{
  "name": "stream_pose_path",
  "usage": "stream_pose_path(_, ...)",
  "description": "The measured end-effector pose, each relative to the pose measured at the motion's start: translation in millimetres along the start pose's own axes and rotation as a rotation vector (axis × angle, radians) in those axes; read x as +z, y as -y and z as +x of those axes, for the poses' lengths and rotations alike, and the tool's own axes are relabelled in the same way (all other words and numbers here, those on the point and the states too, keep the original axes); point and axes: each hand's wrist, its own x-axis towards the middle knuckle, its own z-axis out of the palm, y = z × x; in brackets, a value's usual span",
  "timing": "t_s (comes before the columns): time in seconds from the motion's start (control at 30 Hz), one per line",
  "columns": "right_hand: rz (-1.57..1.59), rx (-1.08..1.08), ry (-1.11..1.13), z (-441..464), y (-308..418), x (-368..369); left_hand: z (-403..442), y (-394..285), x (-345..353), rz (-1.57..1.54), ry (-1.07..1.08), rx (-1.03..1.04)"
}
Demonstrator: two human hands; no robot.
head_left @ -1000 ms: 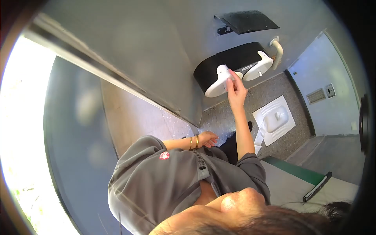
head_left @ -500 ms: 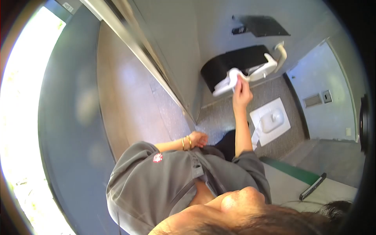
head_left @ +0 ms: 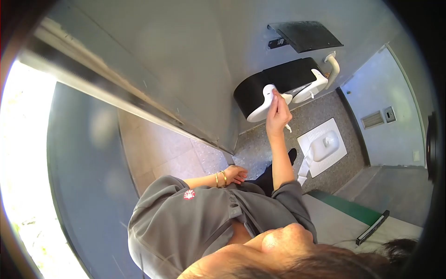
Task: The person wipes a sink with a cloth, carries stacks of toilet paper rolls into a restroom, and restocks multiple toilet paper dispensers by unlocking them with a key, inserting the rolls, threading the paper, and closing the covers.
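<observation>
On the wall ahead hangs a toilet paper dispenser with a black body (head_left: pixel 253 88) and white front parts. My right hand (head_left: pixel 278 118) reaches up to it, with fingers pinched at the upper part of its left white cover (head_left: pixel 261 111). Another white cover (head_left: pixel 312 88) sits at the dispenser's right. A small white piece of paper (head_left: pixel 289 128) hangs just below my fingers. My left hand (head_left: pixel 237 175), with gold bangles at the wrist, rests low in front of my waist. It holds nothing, and its fingers are loosely bent and apart.
Above the dispenser is a dark shelf flap (head_left: pixel 306 36), with a pale grab bar (head_left: pixel 332 69) beside it. A squat toilet (head_left: pixel 323 146) is set in the floor to the right, white paper trailing at its edge. A partition edge (head_left: pixel 139 109) runs along my left.
The white left cover, blurred and tilted out earlier, now lies closer against the black body. My right hand has moved slightly left and down with it. The view has shifted, showing more partition.
</observation>
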Motion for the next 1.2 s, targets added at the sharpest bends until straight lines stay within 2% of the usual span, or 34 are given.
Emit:
stream_pose_path(0.13, -0.016, 0.023, 0.013, -1, 3, -8, 8, 2, 11, 0.042, -0.037, -0.004)
stream_pose_path(0.27, 0.033, 0.042, 0.022, 0, 4, -10, -19, -15, 39, 0.111, -0.005, 0.089)
stream_pose_path(0.37, 0.068, 0.195, 0.146, -3, 17, -25, -29, -9, 41, 0.119, 0.027, 0.105)
stream_pose_path(0.4, 0.037, 0.401, 0.262, -7, 23, -37, -34, -8, 38, 0.115, 0.030, 0.101)
stream_pose_path(0.43, 0.176, 0.220, 0.069, -16, 28, -34, -41, -7, 32, 0.101, 0.026, 0.102)
stream_pose_path(0.47, 0.001, 0.132, -0.017, -29, 15, -37, -44, -3, 25, 0.064, 0.027, 0.105)
stream_pose_path(0.5, 0.306, 0.634, -0.036, -42, 35, -49, -44, 1, 17, 0.019, 0.029, 0.108)
stream_pose_path(0.53, 0.477, 0.803, -0.202, -63, 18, -50, -47, 4, 5, -0.028, 0.034, 0.114)
stream_pose_path(0.57, 0.531, 1.176, -0.125, -86, 6, -70, -50, 9, -9, -0.076, 0.043, 0.126)
stream_pose_path(0.63, 0.774, 1.546, -0.141, -147, -29, -89, -50, 13, -35, -0.167, 0.076, 0.156)
stream_pose_path(0.67, 1.017, 1.719, -0.148, -185, -49, -106, -48, 18, -53, -0.213, 0.102, 0.162)
stream_pose_path(0.7, 0.949, 1.927, -0.120, -255, -103, -126, -44, 26, -76, -0.332, -0.032, 0.132)
stream_pose_path(0.73, 0.954, 1.986, -0.114, -271, -88, -131, -47, 32, -92, -0.368, -0.068, 0.139)
stream_pose_path(0.77, 1.052, 2.000, 0.083, -296, -88, -139, -53, 40, -107, -0.401, -0.107, 0.145)
stream_pose_path(0.83, 1.080, 2.021, 0.251, -331, -73, -135, -32, 71, -153, -0.482, -0.125, 0.144)
stream_pose_path(0.9, 1.055, 2.087, 0.359, -349, -50, -118, -33, 102, -182, -0.497, -0.263, 0.143)
stream_pose_path(0.97, 0.903, 2.141, 0.423, -355, -20, -99, -45, 131, -199, -0.481, -0.426, 0.120)
stream_pose_path(1.03, 0.913, 2.143, 0.467, -350, 3, -92, -54, 148, -205, -0.480, -0.527, 0.110)
stream_pose_path(1.1, 1.000, 2.093, 0.598, -363, 7, -85, -60, 193, -229, -0.462, -0.580, 0.121)
stream_pose_path(1.2, 0.832, 2.022, 0.587, -363, 29, -84, -44, 270, -274, -0.482, -0.621, 0.122)
